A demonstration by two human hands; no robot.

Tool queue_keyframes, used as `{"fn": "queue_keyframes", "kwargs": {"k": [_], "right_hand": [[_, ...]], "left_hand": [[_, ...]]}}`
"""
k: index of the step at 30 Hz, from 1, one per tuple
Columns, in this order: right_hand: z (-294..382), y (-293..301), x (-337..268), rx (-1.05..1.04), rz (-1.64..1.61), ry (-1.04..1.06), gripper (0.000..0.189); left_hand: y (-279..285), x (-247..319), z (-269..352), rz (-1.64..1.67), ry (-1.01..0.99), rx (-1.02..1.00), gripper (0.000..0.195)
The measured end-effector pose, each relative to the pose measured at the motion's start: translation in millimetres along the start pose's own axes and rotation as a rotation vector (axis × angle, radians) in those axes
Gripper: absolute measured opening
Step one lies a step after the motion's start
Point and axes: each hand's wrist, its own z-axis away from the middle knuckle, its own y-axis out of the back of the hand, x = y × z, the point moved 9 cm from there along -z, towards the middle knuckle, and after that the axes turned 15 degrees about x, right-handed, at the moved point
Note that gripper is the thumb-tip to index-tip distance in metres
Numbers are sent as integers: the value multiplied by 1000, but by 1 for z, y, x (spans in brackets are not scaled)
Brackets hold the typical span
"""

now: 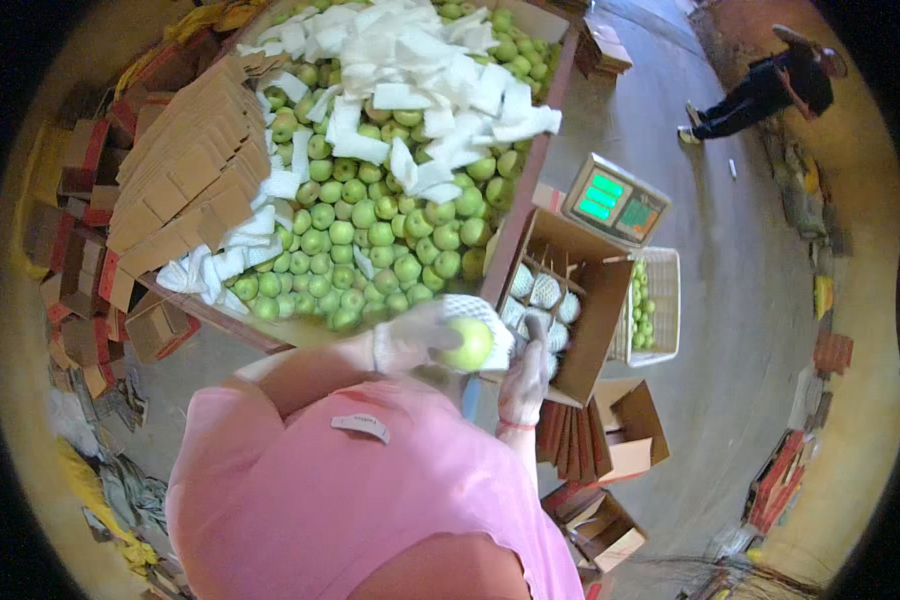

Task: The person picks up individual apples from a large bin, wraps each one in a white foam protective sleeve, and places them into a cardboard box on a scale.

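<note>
Both my hands wear light gloves. My left hand is blurred and holds a green apple over the near edge of a large bin. Against the apple lies a white foam net sleeve; my right hand is at its right side, beside an open cardboard box. Whether the right fingers grip the sleeve is hard to tell. Inside that box several apples in foam nets sit between cardboard dividers. Loose green apples fill the bin, partly covered by a heap of white foam sleeves.
A digital scale stands behind the box, with a white plastic crate of green apples to its right. Stacked cardboard dividers lie on the bin's left. Open cartons stand at lower right, others far left. A person stands at upper right.
</note>
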Motion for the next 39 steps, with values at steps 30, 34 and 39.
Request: {"fn": "queue_keyframes", "kwargs": {"k": [30,34,39], "right_hand": [[-168,82,173,238,138,-273,78],[-226,57,212,477,277,44,66],[-243,13,249,50,735,374,42]], "left_hand": [[19,-33,-131,-1498,-697,370,80],[19,-53,-145,-1740,-663,178,74],[7,-30,-145,-1667,-834,209,56]]}}
